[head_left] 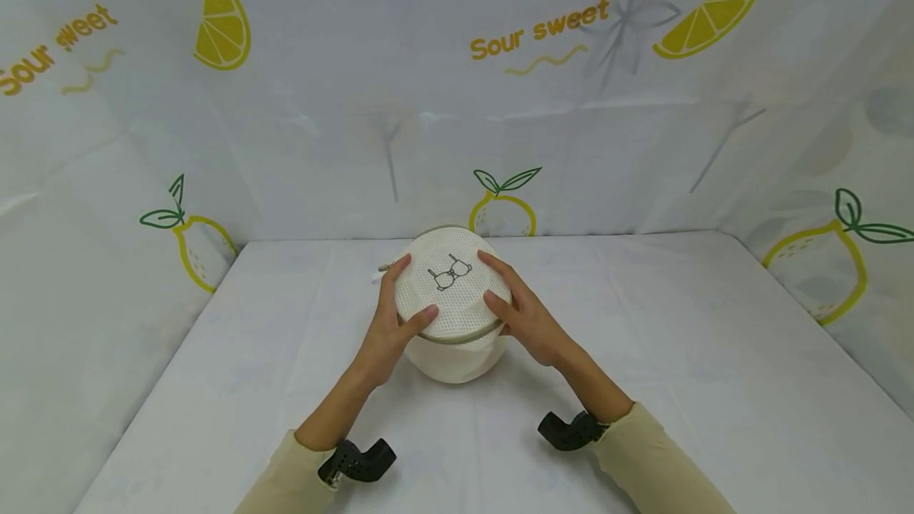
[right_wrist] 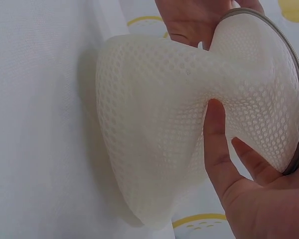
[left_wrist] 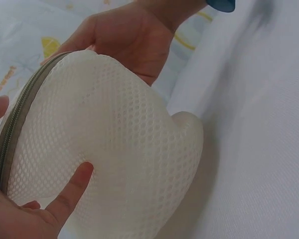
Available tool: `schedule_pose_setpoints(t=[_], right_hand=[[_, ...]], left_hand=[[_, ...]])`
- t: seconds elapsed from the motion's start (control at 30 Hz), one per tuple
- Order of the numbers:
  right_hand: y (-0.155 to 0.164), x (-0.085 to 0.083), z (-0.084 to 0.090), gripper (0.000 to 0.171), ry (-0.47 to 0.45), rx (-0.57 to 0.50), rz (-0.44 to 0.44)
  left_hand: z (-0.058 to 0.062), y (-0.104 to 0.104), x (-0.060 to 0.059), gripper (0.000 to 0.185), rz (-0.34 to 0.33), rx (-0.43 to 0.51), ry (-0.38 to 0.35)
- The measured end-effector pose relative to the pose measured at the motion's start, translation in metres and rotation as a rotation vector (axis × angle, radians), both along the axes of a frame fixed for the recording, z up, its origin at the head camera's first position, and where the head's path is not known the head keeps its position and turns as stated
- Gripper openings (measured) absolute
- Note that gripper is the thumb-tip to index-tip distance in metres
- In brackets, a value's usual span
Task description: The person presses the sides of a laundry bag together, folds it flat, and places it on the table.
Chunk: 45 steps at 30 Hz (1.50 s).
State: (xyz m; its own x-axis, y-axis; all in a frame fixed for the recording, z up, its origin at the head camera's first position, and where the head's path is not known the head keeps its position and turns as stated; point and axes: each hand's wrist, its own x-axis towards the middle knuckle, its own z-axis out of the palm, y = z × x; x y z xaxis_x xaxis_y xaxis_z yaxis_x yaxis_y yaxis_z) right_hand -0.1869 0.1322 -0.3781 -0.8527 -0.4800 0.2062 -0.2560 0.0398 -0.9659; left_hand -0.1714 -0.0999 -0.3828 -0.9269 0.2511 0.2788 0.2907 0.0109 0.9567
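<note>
A white mesh laundry bag (head_left: pixel 457 308) stands on the cloth-covered table, its round lid tilted toward me. The lid has a small drawing of glasses, and a grey-green zipper (left_wrist: pixel 20 117) runs around its rim. My left hand (head_left: pixel 388 333) grips the bag's left side, thumb over the lid. Opposite it, my right hand (head_left: pixel 534 325) holds the right side with its thumb on the lid too. In the right wrist view, a finger (right_wrist: pixel 217 132) of the right hand presses a dent into the mesh wall. One left finger (left_wrist: pixel 72 191) pushes into the mesh likewise.
White cloth (head_left: pixel 678 339) covers the table, and a white curtain (head_left: pixel 343 62) printed with lemons and lettering hangs behind it and along the sides. Black wrist mounts (head_left: pixel 360 460) sit at both beige sleeves (head_left: pixel 657 466). A small zipper pull (head_left: pixel 384 268) sticks out left of the lid.
</note>
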Motion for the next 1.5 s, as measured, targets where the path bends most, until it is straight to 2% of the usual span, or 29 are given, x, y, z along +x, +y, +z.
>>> schedule_pose_setpoints(t=[0.23,0.43,0.7,1.1,1.5], right_hand=[[-0.001,-0.001,-0.003,0.057,-0.022,-0.072,0.024],[-0.004,0.0,-0.006,0.058,-0.079,-0.141,0.038],[-0.007,0.0,-0.009,0.056,-0.091,-0.156,0.043],[-0.01,0.003,-0.011,0.056,-0.093,-0.208,0.06],[-0.012,0.001,-0.017,0.057,-0.147,-0.27,0.066]], left_hand=[[-0.003,0.002,-0.001,0.084,0.006,-0.001,-0.01],[-0.004,0.002,0.0,0.083,-0.004,0.012,-0.026],[-0.008,0.001,-0.001,0.08,-0.002,0.005,-0.02],[-0.01,0.002,0.0,0.08,-0.01,0.007,-0.049],[-0.013,0.002,0.0,0.078,-0.011,0.027,-0.021]])
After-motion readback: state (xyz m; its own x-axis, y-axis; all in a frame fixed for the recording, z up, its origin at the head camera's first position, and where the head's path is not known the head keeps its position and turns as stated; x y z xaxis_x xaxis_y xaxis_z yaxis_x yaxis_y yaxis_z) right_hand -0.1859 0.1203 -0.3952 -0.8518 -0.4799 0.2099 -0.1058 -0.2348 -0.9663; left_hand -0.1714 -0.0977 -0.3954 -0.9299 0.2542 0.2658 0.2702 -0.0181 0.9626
